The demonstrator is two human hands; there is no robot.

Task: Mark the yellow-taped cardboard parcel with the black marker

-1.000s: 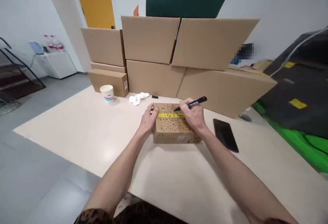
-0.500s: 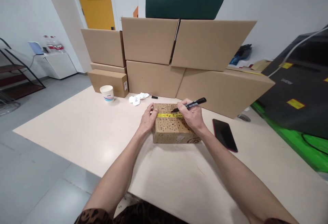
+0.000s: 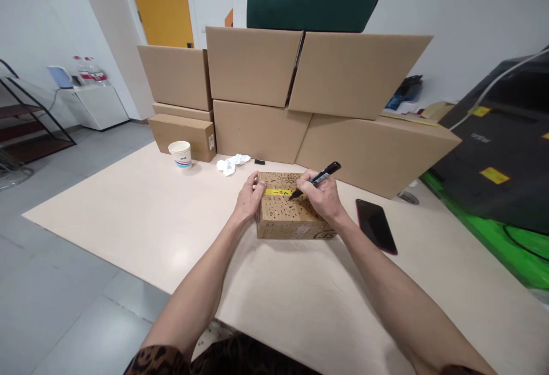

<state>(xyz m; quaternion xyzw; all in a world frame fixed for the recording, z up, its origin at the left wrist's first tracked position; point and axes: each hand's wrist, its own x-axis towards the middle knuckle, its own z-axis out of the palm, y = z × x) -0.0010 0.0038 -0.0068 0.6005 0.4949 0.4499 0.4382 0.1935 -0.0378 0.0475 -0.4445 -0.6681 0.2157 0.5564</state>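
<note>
A small cardboard box point(image 3: 283, 212) lies on the table in front of me, its top covered in black marks and crossed by a strip of yellow tape point(image 3: 274, 192). Along its left side my left hand point(image 3: 250, 196) grips the edge, thumb on top and fingers on the far side. My right hand point(image 3: 322, 196) is closed around a black marker pen point(image 3: 323, 174), with the wrist over the box's right part. The pen's tip points down at the top face, just by the tape's near edge. A black pen cap point(image 3: 259, 162) lies behind the box.
Large cardboard boxes point(image 3: 257, 129) stand stacked across the back, with a dark green box point(image 3: 313, 6) on top. A paper cup point(image 3: 180, 155) and crumpled white tissue point(image 3: 233, 163) are at the left rear. On the right lies a phone point(image 3: 376, 226).
The marker's tip has moved nearer to me, from beyond the yellow tape to its near edge, and the pen stands steeper. My left hand stays on the box.
</note>
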